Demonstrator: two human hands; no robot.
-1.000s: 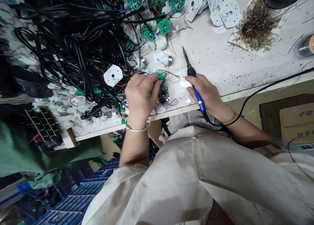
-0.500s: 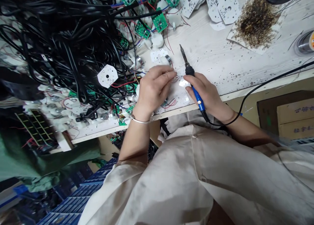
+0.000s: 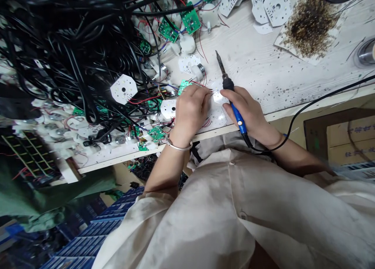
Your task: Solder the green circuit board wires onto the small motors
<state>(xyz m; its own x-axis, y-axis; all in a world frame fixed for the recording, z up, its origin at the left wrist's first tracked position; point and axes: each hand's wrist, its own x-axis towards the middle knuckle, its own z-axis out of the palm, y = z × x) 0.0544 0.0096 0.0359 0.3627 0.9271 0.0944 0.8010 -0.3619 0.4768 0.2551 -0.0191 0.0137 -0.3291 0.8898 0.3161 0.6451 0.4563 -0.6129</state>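
A: What is the right hand [image 3: 249, 112] doing with the soldering iron [image 3: 221, 65]?

B: Its fingers are clamped around the blue handle [image 3: 238, 118], much like a pen grip, just behind the dark collar [image 3: 227, 83]. That probably keeps them back from the hot end. The tip points out past the fingertips, touching nothing.

A: And the left hand [image 3: 191, 114]?

B: Its fingers lie together, reaching toward the other hand. Thin red wires [image 3: 205, 88] run right at the fingertips, but the fingers hide too much to tell whether they pinch them. Bringing both hands this close likely steadies the work between them.

A: What's between the hands?

B: A white LED board [image 3: 219, 97] sits just beyond the left fingertips and just short of the right fingers. A green circuit board [image 3: 184, 86] lies just past the left fingers, and a white octagonal board [image 3: 169, 108] sits beside the left hand's outer edge.

A: Why is the scorched paper [image 3: 310, 22] so far off?

B: It sits well beyond the right fingers on the bench [image 3: 263, 61], perhaps so that its burnt residue stays away from the boards. The tangled black cables [image 3: 73, 54] are heaped well beyond the left fingers, leaving room for the hands.
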